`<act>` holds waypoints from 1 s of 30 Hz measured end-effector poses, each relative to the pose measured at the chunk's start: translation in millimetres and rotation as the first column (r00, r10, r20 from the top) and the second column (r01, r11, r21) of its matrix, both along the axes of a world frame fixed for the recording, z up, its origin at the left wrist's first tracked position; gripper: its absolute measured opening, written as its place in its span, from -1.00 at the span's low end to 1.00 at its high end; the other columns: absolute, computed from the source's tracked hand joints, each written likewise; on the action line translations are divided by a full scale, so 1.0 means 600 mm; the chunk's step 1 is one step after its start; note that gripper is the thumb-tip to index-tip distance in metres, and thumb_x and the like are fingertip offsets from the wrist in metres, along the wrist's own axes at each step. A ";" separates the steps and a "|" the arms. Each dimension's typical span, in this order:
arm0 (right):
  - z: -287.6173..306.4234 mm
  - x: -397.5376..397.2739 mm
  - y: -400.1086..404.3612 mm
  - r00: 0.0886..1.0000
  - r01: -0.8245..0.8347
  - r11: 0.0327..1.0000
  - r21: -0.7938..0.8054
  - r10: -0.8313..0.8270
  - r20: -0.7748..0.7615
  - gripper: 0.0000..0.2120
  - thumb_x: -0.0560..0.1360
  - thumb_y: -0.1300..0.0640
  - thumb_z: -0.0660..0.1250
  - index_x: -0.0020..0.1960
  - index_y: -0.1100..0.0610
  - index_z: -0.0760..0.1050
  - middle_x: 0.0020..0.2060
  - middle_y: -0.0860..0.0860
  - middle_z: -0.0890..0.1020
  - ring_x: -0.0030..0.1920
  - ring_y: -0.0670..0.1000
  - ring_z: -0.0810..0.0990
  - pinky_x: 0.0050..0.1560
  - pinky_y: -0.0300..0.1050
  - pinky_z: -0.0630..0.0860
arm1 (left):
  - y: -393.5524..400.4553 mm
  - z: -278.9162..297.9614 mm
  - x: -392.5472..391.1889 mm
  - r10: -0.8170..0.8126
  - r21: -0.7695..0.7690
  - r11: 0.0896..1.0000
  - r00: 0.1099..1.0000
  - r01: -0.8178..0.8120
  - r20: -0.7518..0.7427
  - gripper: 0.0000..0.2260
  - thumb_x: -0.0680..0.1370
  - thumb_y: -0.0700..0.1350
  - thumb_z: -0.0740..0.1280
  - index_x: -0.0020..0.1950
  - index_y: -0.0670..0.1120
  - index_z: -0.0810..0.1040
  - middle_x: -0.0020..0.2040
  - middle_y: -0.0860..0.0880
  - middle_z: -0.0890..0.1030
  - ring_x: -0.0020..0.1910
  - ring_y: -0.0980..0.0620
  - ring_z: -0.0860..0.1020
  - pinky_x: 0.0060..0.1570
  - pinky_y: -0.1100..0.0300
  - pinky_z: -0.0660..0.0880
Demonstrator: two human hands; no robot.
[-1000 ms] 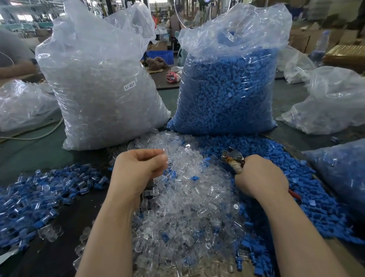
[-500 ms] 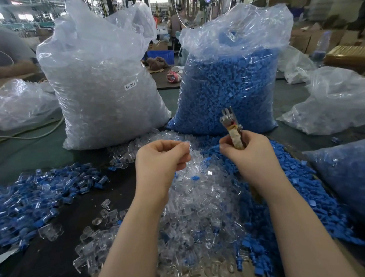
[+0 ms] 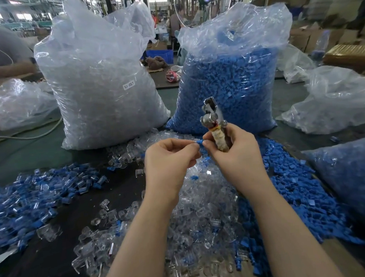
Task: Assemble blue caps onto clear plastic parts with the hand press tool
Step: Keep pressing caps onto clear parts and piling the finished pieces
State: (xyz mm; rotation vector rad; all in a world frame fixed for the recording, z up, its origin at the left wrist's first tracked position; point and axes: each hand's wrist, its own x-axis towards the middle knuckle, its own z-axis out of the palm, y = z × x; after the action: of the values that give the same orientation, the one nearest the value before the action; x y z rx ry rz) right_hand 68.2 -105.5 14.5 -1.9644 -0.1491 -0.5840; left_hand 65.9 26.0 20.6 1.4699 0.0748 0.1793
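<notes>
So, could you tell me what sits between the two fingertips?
In the head view, a small blue cap sits pinched between left hand and right hand.

The big bag in the upper left of the frame is see-through and full of clear bits, with a small white label. The bag in the upper middle is full of bright blue caps. The tool is shiny silver with a tan wrapped handle. The table is dark green. Mixed blue and clear pieces lie at the left.
</notes>
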 end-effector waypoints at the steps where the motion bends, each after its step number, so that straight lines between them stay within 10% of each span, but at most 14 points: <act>1: 0.000 -0.001 0.002 1.000 0.010 1.000 -0.003 -0.010 0.005 -0.84 0.46 0.16 0.45 -0.17 -0.08 0.54 -0.31 -0.17 0.63 -0.22 -0.15 0.61 -0.07 -0.03 0.59 | -0.003 0.000 -0.001 0.000 0.000 1.000 1.000 0.000 0.002 -0.94 0.44 -0.31 0.46 -0.22 -0.20 0.66 -0.33 -0.11 0.69 -0.28 0.02 0.67 -0.24 0.25 0.61; 6: -0.003 0.001 0.001 1.000 0.017 1.000 -0.006 -0.017 0.009 -0.96 0.47 0.13 0.43 -0.12 0.04 0.57 -0.30 -0.09 0.64 -0.22 -0.05 0.63 -0.10 0.12 0.59 | -0.011 0.002 -0.004 0.010 0.011 1.000 1.000 -0.010 0.013 -0.91 0.42 -0.30 0.48 -0.25 -0.15 0.67 -0.32 -0.10 0.69 -0.24 -0.04 0.68 -0.27 0.29 0.59; 30: 0.003 0.001 -0.017 0.969 -0.210 0.973 0.098 0.221 -0.110 -0.87 0.50 0.23 0.41 -0.07 0.00 0.62 -0.24 -0.15 0.68 -0.23 -0.20 0.63 -0.21 -0.37 0.51 | -0.003 -0.010 0.002 0.037 0.257 0.963 0.987 -0.077 0.154 -0.91 0.48 -0.17 0.48 -0.21 -0.05 0.63 -0.31 0.03 0.69 -0.25 0.08 0.67 -0.09 0.07 0.63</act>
State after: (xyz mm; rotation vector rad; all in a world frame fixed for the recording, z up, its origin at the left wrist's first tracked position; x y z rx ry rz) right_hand 68.7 -115.9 16.2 -1.8648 -0.2554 -0.3240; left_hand 67.4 24.4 14.5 1.7149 -0.0286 0.3562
